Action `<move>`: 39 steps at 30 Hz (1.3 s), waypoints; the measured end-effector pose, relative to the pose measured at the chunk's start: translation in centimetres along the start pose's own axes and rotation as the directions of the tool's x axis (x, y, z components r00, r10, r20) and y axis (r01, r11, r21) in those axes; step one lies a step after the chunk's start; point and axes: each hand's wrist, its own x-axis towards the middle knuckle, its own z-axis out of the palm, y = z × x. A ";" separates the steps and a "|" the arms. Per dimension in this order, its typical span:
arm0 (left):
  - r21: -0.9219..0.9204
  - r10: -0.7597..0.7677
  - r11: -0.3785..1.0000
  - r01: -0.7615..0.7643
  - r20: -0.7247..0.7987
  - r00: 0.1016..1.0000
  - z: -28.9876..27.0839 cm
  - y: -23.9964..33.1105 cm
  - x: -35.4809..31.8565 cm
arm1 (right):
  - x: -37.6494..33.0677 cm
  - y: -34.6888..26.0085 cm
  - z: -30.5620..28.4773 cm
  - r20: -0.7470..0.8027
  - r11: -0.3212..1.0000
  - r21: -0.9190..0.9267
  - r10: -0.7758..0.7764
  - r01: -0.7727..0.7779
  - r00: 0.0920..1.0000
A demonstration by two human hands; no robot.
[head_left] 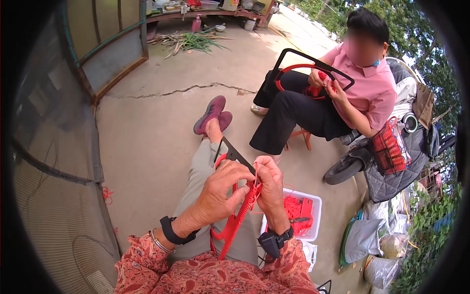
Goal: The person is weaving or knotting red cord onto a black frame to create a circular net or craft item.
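Right hand (269, 185) pinches red cord (251, 195); left hand (221, 186) curled at black frame (235, 157), hold unclear. Band (237, 226) seemingly part-looped; spare cord (293, 208) in bin (319, 211).

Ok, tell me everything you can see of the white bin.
The white bin is open-topped, rounded at the corners, and looks like plastic. It sits upright, low on the person's right; the right hand and wrist hide part of its left side. Red cord and a dark slim tool lie inside.
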 end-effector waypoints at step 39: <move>-0.227 -0.384 0.880 0.416 0.173 0.907 -2.2 3.5 0.4 | -6.6 -2.3 -0.8 -0.083 0.949 -0.297 0.081 -0.102 0.993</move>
